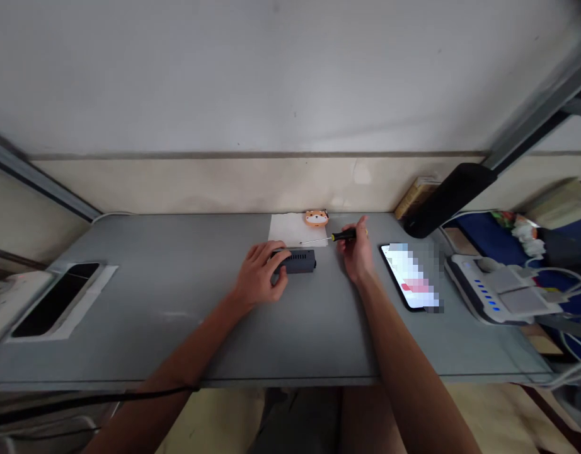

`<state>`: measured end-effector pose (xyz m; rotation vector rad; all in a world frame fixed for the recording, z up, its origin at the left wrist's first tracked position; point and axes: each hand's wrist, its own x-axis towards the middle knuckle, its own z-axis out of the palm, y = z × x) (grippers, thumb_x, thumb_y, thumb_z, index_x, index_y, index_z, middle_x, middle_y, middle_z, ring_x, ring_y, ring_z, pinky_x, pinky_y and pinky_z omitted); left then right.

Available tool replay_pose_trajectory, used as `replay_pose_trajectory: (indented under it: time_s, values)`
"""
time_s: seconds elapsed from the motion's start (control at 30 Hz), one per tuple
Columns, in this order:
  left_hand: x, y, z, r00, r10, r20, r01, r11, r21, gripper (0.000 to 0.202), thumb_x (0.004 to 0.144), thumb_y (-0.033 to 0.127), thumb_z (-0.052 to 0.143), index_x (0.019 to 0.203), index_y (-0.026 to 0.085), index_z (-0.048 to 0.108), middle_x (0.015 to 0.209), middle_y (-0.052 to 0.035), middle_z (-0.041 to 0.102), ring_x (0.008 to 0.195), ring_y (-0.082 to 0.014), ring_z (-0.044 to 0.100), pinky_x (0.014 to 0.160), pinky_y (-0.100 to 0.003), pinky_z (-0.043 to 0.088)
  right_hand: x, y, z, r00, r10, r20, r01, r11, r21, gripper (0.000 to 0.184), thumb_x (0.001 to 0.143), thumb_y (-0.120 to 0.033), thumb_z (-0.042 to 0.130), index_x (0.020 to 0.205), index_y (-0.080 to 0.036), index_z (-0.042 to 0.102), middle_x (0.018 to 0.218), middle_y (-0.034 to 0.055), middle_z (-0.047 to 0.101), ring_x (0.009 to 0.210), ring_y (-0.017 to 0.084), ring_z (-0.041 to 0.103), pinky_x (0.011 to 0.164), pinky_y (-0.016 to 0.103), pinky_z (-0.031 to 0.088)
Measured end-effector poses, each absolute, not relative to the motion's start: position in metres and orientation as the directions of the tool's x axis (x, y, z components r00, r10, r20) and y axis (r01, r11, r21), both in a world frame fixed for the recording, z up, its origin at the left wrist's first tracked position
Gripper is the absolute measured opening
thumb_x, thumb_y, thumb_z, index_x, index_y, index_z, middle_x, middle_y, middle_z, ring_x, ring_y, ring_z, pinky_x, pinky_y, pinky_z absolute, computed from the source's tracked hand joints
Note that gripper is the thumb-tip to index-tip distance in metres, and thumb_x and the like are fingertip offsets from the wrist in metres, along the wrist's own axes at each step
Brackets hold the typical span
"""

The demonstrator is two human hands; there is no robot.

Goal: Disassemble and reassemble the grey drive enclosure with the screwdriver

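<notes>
A small dark grey box with slotted vents point(300, 261) lies on the grey desk. My left hand point(262, 272) is closed over its left end, fingers on top and thumb along the near side, so that end is hidden. In my right hand point(355, 252) is a screwdriver point(342, 235) with a black and yellow handle. Its thin metal shaft points left, with the tip above or on a white paper sheet point(287, 228) just behind the box. An orange and white animal-faced item point(316, 218) sits on the sheet's far right corner.
Right of my right arm lies a phone with a lit screen point(408, 277), and beyond it a power strip point(498, 293) with plugs and cables. A black cylinder point(448, 200) leans at the back right beside a book point(416, 195). A dark-screened phone point(58, 299) rests at the far left.
</notes>
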<state>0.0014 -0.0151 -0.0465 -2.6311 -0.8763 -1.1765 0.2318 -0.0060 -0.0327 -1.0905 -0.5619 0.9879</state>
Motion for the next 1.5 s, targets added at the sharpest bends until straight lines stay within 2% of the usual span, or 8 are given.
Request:
replay_pose_trajectory:
  time_s: [0.1,0.23,0.33,0.5,0.77,1.1,1.3,1.5]
  values:
    - [0.004,-0.021,-0.04,0.537,0.414,0.735,0.562,-0.825,0.055,0.036,0.079,0.008,0.053,0.112,0.022,0.059,0.115,-0.0114,0.07,0.106,-0.0291,0.067,0.089,-0.044,0.051,0.234,-0.007,-0.032,0.428,0.897,-0.108,-0.446,0.105,-0.889,0.07,0.049,-0.087,0.076,0.068,-0.023,0.055,0.054,-0.0068,0.046,0.045,0.008,0.04,0.04,0.024,0.029]
    - [0.014,-0.025,-0.034,0.506,0.37,0.779,0.579,-0.815,0.012,0.034,0.079,0.006,0.052,0.109,0.021,0.058,0.109,-0.0104,0.071,0.103,-0.0277,0.067,0.087,-0.042,0.049,0.237,-0.008,-0.031,0.371,0.923,-0.1,-0.478,0.097,-0.873,0.065,0.051,-0.078,0.084,0.072,-0.023,0.057,0.052,-0.0087,0.044,0.046,0.007,0.04,0.042,0.023,0.03]
    - [0.022,-0.022,-0.033,0.47,0.347,0.811,0.571,-0.821,0.02,0.03,0.077,0.005,0.051,0.1,0.023,0.059,0.098,-0.0067,0.072,0.092,-0.0251,0.068,0.082,-0.041,0.048,0.239,-0.007,-0.03,0.426,0.901,-0.084,-0.47,0.141,-0.871,0.064,0.052,-0.077,0.083,0.072,-0.023,0.057,0.055,-0.0089,0.043,0.046,0.006,0.037,0.041,0.023,0.029]
    - [0.033,-0.017,-0.037,0.448,0.158,0.88,0.502,-0.859,-0.101,0.022,0.075,0.005,0.051,0.084,0.024,0.058,0.079,-0.0011,0.068,0.075,-0.0203,0.066,0.074,-0.037,0.046,0.241,-0.005,-0.03,0.481,0.874,-0.073,-0.469,0.186,-0.863,0.066,0.056,-0.082,0.078,0.069,-0.023,0.054,0.067,-0.0052,0.052,0.046,0.005,0.033,0.04,0.025,0.027]
    - [0.033,-0.021,-0.045,0.369,0.34,0.865,0.572,-0.816,0.077,0.038,0.077,0.001,0.055,0.105,0.025,0.064,0.096,-0.0031,0.073,0.089,-0.0227,0.068,0.084,-0.04,0.046,0.238,-0.004,-0.034,0.447,0.891,-0.081,-0.437,0.139,-0.889,0.068,0.047,-0.082,0.081,0.065,-0.023,0.055,0.064,-0.0045,0.053,0.046,0.006,0.031,0.042,0.026,0.026]
    - [0.034,-0.019,-0.044,0.392,0.461,0.796,0.647,-0.753,0.119,0.039,0.086,0.006,0.055,0.119,0.025,0.063,0.11,-0.0072,0.072,0.1,-0.0259,0.067,0.09,-0.041,0.045,0.241,-0.001,-0.037,0.45,0.888,-0.094,-0.446,0.132,-0.885,0.066,0.049,-0.079,0.083,0.066,-0.022,0.055,0.062,-0.0058,0.053,0.045,0.005,0.032,0.042,0.026,0.029]
    - [0.037,-0.021,-0.043,0.409,0.474,0.78,0.659,-0.744,0.106,0.031,0.091,0.012,0.054,0.118,0.025,0.064,0.107,-0.0072,0.073,0.099,-0.025,0.068,0.089,-0.041,0.045,0.242,-0.002,-0.037,0.451,0.89,-0.062,-0.416,0.149,-0.897,0.061,0.061,-0.078,0.078,0.069,-0.022,0.054,0.068,-0.0045,0.054,0.047,0.006,0.034,0.043,0.026,0.03]
    - [0.038,-0.017,-0.042,0.435,0.468,0.769,0.636,-0.765,0.106,0.023,0.093,0.015,0.053,0.11,0.023,0.065,0.1,-0.0056,0.074,0.094,-0.023,0.068,0.09,-0.04,0.045,0.24,-0.002,-0.036,0.459,0.882,-0.107,-0.472,0.14,-0.871,0.063,0.052,-0.077,0.083,0.067,-0.022,0.057,0.066,-0.0054,0.052,0.048,0.005,0.032,0.043,0.025,0.029]
